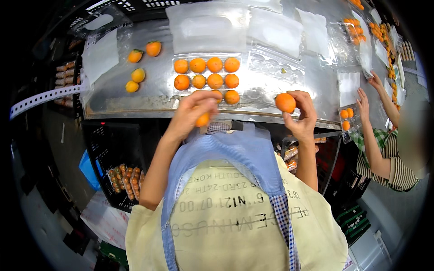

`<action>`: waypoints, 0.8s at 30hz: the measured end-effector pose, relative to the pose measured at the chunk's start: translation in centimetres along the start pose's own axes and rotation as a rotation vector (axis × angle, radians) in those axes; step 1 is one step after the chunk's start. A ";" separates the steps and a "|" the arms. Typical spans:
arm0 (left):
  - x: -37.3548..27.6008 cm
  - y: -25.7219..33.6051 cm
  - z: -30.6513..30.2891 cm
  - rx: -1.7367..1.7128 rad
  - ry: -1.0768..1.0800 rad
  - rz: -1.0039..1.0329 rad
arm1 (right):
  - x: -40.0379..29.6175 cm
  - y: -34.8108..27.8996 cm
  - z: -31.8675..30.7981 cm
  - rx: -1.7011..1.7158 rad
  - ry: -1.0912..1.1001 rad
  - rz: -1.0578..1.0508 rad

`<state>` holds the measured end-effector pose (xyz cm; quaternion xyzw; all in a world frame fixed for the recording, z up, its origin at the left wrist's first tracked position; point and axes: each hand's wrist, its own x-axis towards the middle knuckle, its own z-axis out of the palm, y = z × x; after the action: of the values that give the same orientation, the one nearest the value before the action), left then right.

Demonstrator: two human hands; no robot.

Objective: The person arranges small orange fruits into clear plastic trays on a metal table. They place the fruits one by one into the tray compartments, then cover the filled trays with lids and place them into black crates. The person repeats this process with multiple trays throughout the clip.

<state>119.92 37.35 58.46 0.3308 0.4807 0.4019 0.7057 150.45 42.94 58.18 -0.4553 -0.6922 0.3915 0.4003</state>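
Observation:
My right hand [301,113] holds an orange persimmon [285,103] between thumb and fingers at the front edge of the metal table. A second persimmon [202,119] sits in my left hand [194,113], which is blurred. Just beyond that hand lies a clear plastic tray [207,56] with rows of persimmons [215,64]; my fingers hide part of its nearest row. To its right is another clear moulded tray [274,73] with no fruit in its cups and a small green scrap [283,70] on it. Several loose persimmons [153,49] rest on the table to the left.
White liner sheets [210,27] lie behind the trays. At right, a co-worker's hands [364,101] are beside a white sheet [349,88] and a partly filled tray [346,127]. Below the table, a black crate [110,135] holds packed fruit [126,179]. A perforated strip [47,96] juts out left.

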 end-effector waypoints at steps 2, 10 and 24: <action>1.0 1.2 2.2 0.084 -0.089 0.043 | 1.0 -2.0 2.5 0.013 -0.054 -0.103; 0.6 0.9 2.0 -0.138 -0.136 0.058 | 2.9 -4.4 6.9 0.189 -0.277 -0.062; -2.6 -0.4 -1.6 0.123 0.332 0.378 | 4.1 -4.8 13.9 0.592 -0.401 0.452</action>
<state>117.98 34.97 58.72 0.3866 0.5429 0.5455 0.5081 135.22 43.02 58.13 -0.3758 -0.4969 0.7323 0.2752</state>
